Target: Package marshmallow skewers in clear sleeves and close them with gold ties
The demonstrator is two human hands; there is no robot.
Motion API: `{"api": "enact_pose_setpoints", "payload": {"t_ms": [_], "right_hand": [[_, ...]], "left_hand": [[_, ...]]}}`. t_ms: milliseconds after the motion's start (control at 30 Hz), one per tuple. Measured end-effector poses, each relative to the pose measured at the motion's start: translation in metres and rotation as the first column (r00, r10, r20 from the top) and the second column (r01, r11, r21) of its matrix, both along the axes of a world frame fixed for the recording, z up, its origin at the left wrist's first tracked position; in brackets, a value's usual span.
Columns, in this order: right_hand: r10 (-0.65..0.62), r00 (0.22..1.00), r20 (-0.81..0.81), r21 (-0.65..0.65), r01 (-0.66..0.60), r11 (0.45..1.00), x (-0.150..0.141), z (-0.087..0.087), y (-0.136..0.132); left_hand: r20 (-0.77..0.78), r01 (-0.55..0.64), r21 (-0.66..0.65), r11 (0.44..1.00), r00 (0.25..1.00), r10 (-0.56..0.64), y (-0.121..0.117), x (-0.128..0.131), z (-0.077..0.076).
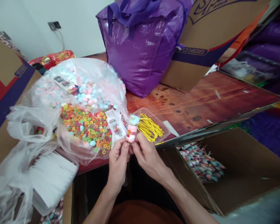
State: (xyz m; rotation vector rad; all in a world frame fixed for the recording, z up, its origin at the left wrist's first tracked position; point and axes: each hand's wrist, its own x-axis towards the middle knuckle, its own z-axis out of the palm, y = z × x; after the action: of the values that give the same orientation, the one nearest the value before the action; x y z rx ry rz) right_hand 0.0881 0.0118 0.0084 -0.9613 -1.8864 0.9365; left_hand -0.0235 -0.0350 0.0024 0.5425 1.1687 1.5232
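At the table's front edge, a small wrapped candy stack (131, 130) in pastel blue, white and pink stands upright between my hands. My left hand (118, 160) is closed, its thumb and fingers pinching the lower end of the stack. From the other side, my right hand (146, 153) pinches the same end with closed fingers. What lies right between the fingertips is too small to make out. Just behind my right hand is a clear tray (167, 133) of gold twist ties (151, 128). Printed wrappers (116, 123) lie left of the stack.
Left stand a bag of pastel marshmallows (91, 90), colourful ring candies (86, 127) and a tub of white sticks (52, 174). A purple bag (142, 46) and a cardboard box (189, 68) stand behind. At lower right, an open carton (242, 155) holds wrapped candies (203, 161).
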Motion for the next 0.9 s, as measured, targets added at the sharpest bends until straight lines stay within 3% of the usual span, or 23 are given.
{"api": "enact_pose_setpoints", "payload": {"t_ms": [100, 167, 267, 367, 467, 567, 733, 900], "right_hand": [[0.048, 0.995, -0.086, -0.173, -0.063, 0.983, 0.001, 0.000, 0.001], [0.049, 0.994, -0.097, -0.190, -0.067, 0.979, 0.002, -0.003, 0.000], [-0.020, 0.999, -0.045, 0.065, 0.023, 0.998, 0.005, -0.009, -0.001], [-0.070, 0.996, 0.055, 0.382, 0.044, 0.923, 0.008, -0.014, -0.001], [-0.129, 0.978, 0.162, 0.510, 0.029, 0.859, 0.011, -0.015, 0.000], [-0.165, 0.974, 0.153, 0.555, 0.054, 0.830, 0.011, -0.011, 0.001], [-0.216, 0.972, 0.089, 0.549, 0.133, 0.825, 0.004, -0.005, -0.005], [-0.239, 0.964, -0.113, 0.272, 0.262, 0.926, 0.006, 0.007, -0.017]], "left_hand": [[0.043, -0.012, -0.033, 0.999, 0.999, 0.013, 0.001, -0.006, -0.001], [0.150, 0.027, -0.070, 0.997, 0.989, -0.016, 0.005, -0.011, -0.001], [0.325, 0.085, -0.139, 0.987, 0.945, -0.036, 0.012, -0.016, 0.001], [0.371, 0.080, -0.176, 0.981, 0.929, -0.009, 0.014, -0.015, 0.002], [0.360, 0.088, -0.184, 0.979, 0.933, -0.016, 0.012, -0.010, 0.005], [0.356, 0.078, -0.183, 0.980, 0.934, -0.008, 0.008, -0.005, 0.009], [0.403, 0.103, -0.182, 0.978, 0.915, -0.022, 0.006, 0.004, 0.013], [0.440, 0.185, -0.075, 0.980, 0.888, -0.134, 0.011, 0.011, 0.017]]}}
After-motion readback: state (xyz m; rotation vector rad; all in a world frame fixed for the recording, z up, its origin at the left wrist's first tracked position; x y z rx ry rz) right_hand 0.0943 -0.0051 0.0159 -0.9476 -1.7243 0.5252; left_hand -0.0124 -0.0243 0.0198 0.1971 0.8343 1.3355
